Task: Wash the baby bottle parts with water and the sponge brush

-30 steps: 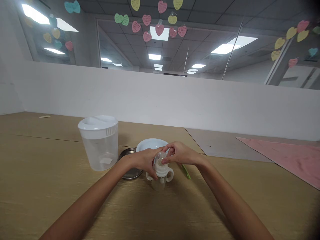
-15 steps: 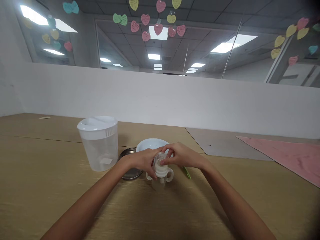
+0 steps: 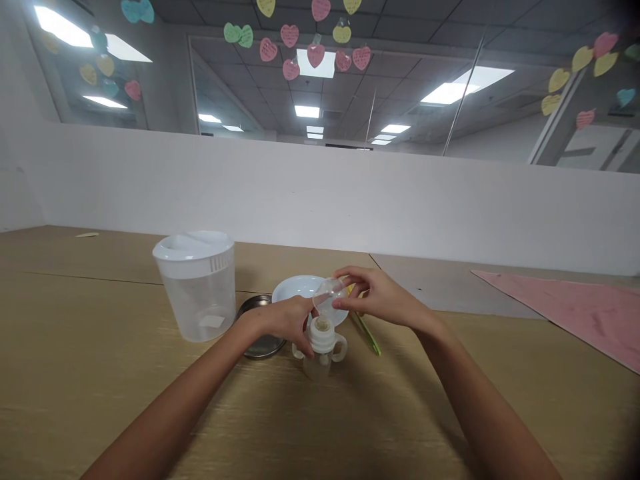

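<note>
A baby bottle [image 3: 320, 363] with a white collar, a nipple and two side handles stands upright on the table. Wrapped about its upper left side is my left hand [image 3: 290, 323], closed on it. My right hand [image 3: 367, 293] pinches a clear dome-shaped bottle cap [image 3: 329, 298], held just above the nipple and apart from the bottle. Behind the hands lies a white bowl [image 3: 290, 287], partly covered by them. To the right of the bottle is a thin green-handled brush or stick [image 3: 367, 333], its far end hidden by my right hand.
Left of the bowl a round metal dish [image 3: 265, 348] sits partly under my left forearm. A clear plastic pitcher [image 3: 200, 307] with a white lid stands farther left. A pink cloth or mat [image 3: 560, 303] lies at the right, and a white wall [image 3: 310, 193] rises behind the table.
My right hand has lifted the clear cap off the bottle's top, moving up and slightly right. The nipple is now uncovered. My left hand stays on the bottle.
</note>
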Demonstrator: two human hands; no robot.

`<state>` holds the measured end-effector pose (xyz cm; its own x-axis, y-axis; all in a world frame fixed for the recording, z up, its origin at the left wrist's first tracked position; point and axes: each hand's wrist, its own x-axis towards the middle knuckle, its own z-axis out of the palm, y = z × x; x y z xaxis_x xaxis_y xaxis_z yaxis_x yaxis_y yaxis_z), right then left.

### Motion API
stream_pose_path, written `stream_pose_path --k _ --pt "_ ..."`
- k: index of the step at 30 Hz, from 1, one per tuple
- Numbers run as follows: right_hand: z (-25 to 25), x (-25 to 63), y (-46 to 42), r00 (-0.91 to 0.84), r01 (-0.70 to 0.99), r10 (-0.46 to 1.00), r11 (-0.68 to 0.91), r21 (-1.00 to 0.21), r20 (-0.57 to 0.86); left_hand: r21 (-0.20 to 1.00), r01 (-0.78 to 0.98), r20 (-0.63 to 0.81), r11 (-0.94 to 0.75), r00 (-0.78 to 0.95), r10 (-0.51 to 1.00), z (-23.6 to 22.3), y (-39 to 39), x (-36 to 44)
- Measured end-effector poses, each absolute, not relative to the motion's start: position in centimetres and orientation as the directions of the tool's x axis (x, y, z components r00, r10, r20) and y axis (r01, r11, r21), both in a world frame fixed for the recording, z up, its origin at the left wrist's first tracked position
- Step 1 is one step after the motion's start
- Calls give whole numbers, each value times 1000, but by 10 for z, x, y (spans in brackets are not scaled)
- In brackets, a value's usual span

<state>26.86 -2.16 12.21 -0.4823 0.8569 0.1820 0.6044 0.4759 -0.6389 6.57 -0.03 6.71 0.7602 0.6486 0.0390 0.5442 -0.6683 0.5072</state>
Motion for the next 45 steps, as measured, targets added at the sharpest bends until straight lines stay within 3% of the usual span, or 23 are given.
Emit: stream_pose_path --k 3,8,12,17,19,24,27,31,35,40,45 --pt "118 276 -12 -418 588 878 457 -668 233 492 567 28 -661 748 663 69 -1 66" --pt "92 276 11 -364 726 896 443 -525 253 476 588 -12 -654 748 664 67 0 66" --pt "72 269 25 -452 730 872 482 -485 186 483 598 -19 -639 737 676 68 0 66" --pt "64 264 28 -516 748 855 427 -508 -41 486 595 -7 -640 735 678 68 -1 66" --pt "62 262 25 -536 750 841 435 -498 -72 485 588 3 -648 739 673 68 0 66" --pt "56 253 20 -553 792 833 515 -329 -28 504 563 4 -655 757 654 67 1 66" --pt "60 251 20 -537 803 843 523 -286 36 492 566 10 -661 756 655 67 2 66" --pt "77 252 12 -454 794 872 490 -360 184 498 592 -12 -633 735 678 67 0 67" --pt "92 252 -5 -561 680 820 533 -504 110 541 585 -29 -603 730 682 68 -2 68" --pt "89 245 -11 -589 718 800 582 -381 112 515 646 -100 -563 698 709 66 -1 67" --pt "84 244 -6 -640 653 764 599 -464 85 483 649 -105 -588 710 696 64 2 66"
